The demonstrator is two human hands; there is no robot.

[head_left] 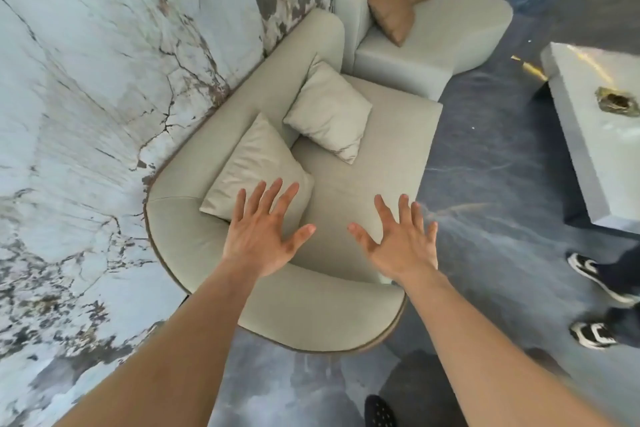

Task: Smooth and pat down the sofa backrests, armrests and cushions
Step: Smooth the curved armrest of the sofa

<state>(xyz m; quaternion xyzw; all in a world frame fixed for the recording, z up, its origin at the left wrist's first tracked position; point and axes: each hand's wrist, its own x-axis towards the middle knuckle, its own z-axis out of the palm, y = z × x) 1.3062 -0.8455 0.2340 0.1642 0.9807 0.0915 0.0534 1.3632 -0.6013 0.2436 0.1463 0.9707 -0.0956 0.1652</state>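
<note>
Down at the bottom edge, a dark dotted shoe [380, 410] pokes into view on the blue-grey carpet [485, 184]. Both bare arms reach forward and out over the sofa [311, 315]. The left hand [263, 236] is spread flat, fingers wide apart, gripping nothing, seen over the lower corner of the near cushion [256, 166]; whether the palm is pressing on the fabric or just above it, I can't tell. The right hand [401, 243] is splayed just as wide and empty, over the seat near its front edge, little finger lying across the carpet line.

The pale curved armrest [194, 236] wraps around just beneath the wrists, and the backrest [277, 66] runs along the marbled wall [86, 62]. The near cushion leans against that backrest, tilted; a second cushion [329, 111] sits beyond it, also propped up.

Off to the right, two black-and-white sneakers [594, 305] of another person stand on the carpet. Beyond them, a pale low table [595, 156]. Farther back, another pale seat [433, 31] carries two tan pillows [398, 0] leaning on its back.
</note>
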